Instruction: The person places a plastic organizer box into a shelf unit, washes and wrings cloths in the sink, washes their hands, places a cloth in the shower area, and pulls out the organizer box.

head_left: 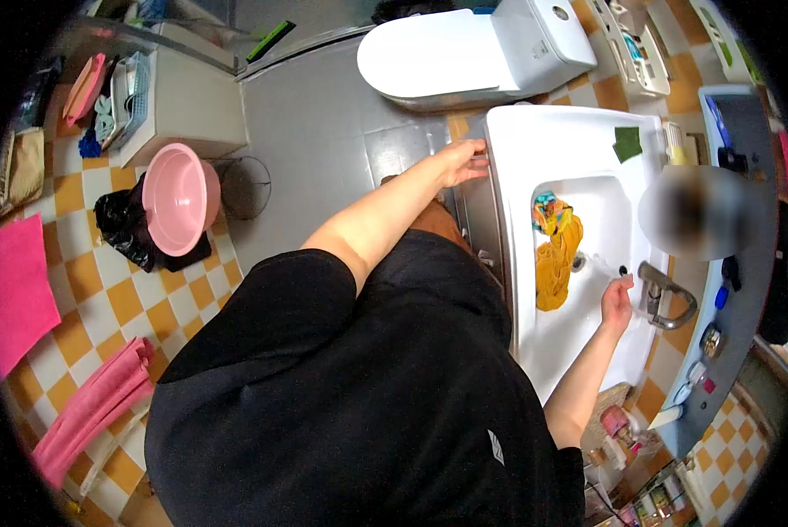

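My left hand [466,164] is at the outer edge of the white sink [561,132], fingers apart and holding nothing. My right hand [616,305] is over the basin beside the metal faucet [666,294], its fingers loosely bent and nothing visible in it. In the basin, a mustard-yellow cloth [557,268] lies crumpled against a multicoloured cloth [550,213], near the drain [578,261]. Neither hand touches the cloths. A dark green pad [627,144] rests on the sink's flat top.
A toilet [447,57] stands beyond the sink. A pink basin [181,199] sits by a black bag [123,220] and a wire basket [245,188]. Toiletries stand on the blue-edged shelf [706,386]. A blurred round patch covers part of the mirror side.
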Motion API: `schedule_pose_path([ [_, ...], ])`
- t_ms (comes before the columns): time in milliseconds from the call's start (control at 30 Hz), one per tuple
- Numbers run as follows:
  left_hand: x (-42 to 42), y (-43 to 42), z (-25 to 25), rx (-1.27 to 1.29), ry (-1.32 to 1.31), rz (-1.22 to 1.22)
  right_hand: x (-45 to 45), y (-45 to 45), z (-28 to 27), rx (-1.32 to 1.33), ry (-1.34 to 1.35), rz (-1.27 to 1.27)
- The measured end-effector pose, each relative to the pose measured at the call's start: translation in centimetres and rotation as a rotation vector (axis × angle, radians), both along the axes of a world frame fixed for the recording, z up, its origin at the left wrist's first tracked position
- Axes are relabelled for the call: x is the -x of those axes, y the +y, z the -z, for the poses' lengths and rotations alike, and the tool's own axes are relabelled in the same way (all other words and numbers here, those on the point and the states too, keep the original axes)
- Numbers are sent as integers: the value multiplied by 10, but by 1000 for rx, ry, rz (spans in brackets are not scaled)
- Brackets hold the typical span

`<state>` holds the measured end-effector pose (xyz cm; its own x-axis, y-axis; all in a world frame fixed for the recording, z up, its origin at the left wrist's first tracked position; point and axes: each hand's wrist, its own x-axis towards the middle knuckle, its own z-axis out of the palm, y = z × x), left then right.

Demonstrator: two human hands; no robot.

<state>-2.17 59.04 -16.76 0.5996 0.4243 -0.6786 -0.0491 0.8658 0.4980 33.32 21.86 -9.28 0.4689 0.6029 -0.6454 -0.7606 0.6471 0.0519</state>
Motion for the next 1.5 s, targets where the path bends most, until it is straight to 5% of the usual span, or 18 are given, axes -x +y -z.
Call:
schedule_pose_path([
  [200, -36, -15, -104, 28, 257, -28, -5, -35, 20, 138, 9, 69],
  [300, -59, 8, -31, 27, 173, -484, 16, -35, 4, 336, -191, -60],
  [467, -72, 10, -61, -985, 877, -355, 91, -17, 17, 1403, -911, -798],
  [533, -75, -11, -87, -1303, 793, -285, 101, -29, 121, 1561, -1299, -893],
  [633, -90, -47, -100, -1511, 460, 21, 164, 22, 71, 1925, -1656, -1212],
  [700, -106, -57, -50, -1309, 142, 364, 154, 38, 58, 1829, -1515, -1423],
  [800, -134, -101, -71, -1106, 198, 1012, 116, 15, 71, 1223, -1266, -1401],
  [933, -161, -138, -44, -1770, 46, 1177, 111, -36, 12, 747, -807, -445],
  [1000, -187, -154, -30, -1307, 138, 1354, 102, -66, -8, 554, -580, -29],
  [1067, -210, -179, -11, -1032, 186, 1373, 92, -78, -33, 562, -773, 167],
  [1100, -220, -195, 4, -985, 184, 1330, 84, -78, -29, 557, -731, 143],
  [1167, -237, -222, -83, -28, 134, 1154, 73, -71, -2, 586, -694, 105],
  [1267, -274, -235, -79, 558, -136, 983, 87, -14, 53, 923, -625, 37],
  [1300, -280, -235, -118, 318, 188, 842, 95, 17, 17, 1333, -825, -263],
  [1333, -296, -222, -1, 388, -8, 1018, 104, 48, -22, 1773, -953, -577],
  [1400, -273, -202, -40, 534, -317, 857, 128, 85, -47, 1625, -1012, -550],
  [1433, -264, -202, 12, 391, -282, 712, 141, 99, -62, 1656, -1205, -548],
  [1500, -259, -185, -40, 406, -176, 849, 140, 104, -64, 1747, -1311, -471],
])
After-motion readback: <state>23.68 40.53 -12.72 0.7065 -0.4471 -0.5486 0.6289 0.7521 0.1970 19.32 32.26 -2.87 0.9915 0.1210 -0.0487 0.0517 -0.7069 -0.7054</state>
